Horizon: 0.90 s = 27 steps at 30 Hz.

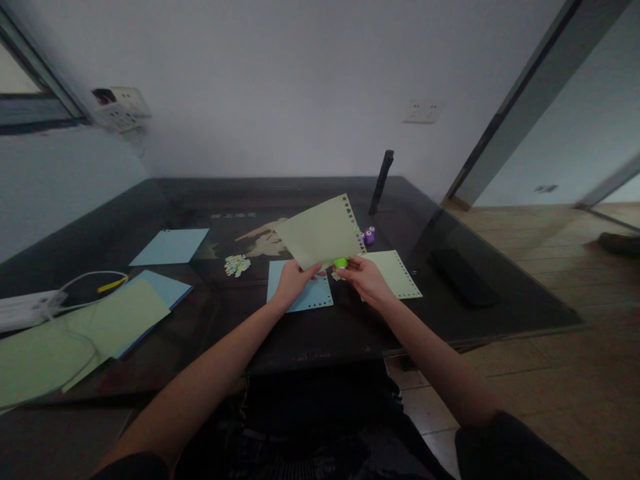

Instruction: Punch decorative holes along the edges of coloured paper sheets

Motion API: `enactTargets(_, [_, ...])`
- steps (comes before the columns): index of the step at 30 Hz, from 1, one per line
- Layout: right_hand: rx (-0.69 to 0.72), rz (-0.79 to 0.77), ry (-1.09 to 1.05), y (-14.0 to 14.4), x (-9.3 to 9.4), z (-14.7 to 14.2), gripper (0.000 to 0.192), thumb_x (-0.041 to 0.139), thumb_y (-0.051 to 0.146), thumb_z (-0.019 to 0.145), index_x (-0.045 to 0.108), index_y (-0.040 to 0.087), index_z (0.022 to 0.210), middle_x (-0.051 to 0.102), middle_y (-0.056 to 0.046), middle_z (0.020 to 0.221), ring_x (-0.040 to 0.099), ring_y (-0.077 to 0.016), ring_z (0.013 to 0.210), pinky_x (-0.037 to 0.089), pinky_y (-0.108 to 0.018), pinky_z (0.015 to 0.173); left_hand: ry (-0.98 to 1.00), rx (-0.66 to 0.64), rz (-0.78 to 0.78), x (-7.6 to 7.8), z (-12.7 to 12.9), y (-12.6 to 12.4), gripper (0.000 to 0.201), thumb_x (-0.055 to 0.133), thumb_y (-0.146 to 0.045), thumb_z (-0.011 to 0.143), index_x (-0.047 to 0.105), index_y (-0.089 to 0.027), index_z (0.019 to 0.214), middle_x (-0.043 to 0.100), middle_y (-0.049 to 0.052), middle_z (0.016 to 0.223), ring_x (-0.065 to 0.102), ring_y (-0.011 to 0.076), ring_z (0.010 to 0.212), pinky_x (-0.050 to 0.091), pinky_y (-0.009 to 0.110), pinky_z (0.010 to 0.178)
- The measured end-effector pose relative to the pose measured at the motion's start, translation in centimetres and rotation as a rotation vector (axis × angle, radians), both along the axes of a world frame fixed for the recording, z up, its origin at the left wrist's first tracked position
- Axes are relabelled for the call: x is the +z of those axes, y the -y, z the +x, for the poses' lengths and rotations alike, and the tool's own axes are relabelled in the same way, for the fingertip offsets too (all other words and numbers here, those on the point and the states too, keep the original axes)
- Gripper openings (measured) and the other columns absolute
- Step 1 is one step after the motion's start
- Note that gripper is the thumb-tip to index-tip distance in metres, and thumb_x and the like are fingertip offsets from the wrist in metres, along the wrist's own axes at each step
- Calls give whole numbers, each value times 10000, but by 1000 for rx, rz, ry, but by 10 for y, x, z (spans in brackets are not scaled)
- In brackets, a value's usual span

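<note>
A pale green sheet of paper (320,233) with a row of punched holes along its right edge is held up, tilted, above the table. My left hand (294,283) grips its lower edge, thumb on top. In my right hand (367,280) is a small bright green craft punch (341,263), closed around by the fingers at the sheet's lower right corner. Under my hands lies a light blue sheet (307,297) with holes along its edges. Another punched pale green sheet (397,273) rests on the right, partly behind my right hand.
Purple punches (369,235) stand behind the raised sheet. A pile of paper cut-outs (237,265) lies left of my hands. Further left are blue paper (173,247), green sheets (115,313) and a white power strip (25,310) with a cable. On the right lies a black phone-like object (463,277).
</note>
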State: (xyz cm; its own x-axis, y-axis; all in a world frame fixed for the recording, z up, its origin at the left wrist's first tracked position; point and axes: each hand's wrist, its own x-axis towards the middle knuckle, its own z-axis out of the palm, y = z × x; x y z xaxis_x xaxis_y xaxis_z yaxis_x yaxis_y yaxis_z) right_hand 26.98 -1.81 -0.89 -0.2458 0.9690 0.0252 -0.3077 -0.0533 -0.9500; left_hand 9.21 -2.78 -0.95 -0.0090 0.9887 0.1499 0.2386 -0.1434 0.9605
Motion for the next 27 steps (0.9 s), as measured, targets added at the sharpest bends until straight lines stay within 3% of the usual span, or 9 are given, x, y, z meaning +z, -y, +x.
enactTargets(9, [15,0,19,0,1,1,344,801,172,518,671,189,836,710,-44,909,649,-183,887,464,-360,918,17,1,-2,0,0,-1,205,649,-289,741,701,-103,809,721,95,678,622,169,550,482,260,568])
enactTargets(16, [-76,70,105,2,4,2,247,804,272,580,660,195,765,696,-29,773,633,-163,689,517,-348,733,-30,-8,16,2,0,1,207,626,-300,756,702,-107,764,723,97,689,631,178,572,492,269,586])
enactTargets(27, [-40,7,-16,5,8,1,274,822,269,547,661,185,752,674,-9,757,625,-140,698,514,-326,781,-35,1,26,1,-1,0,213,634,-300,754,706,-102,784,728,87,702,657,193,630,497,272,630])
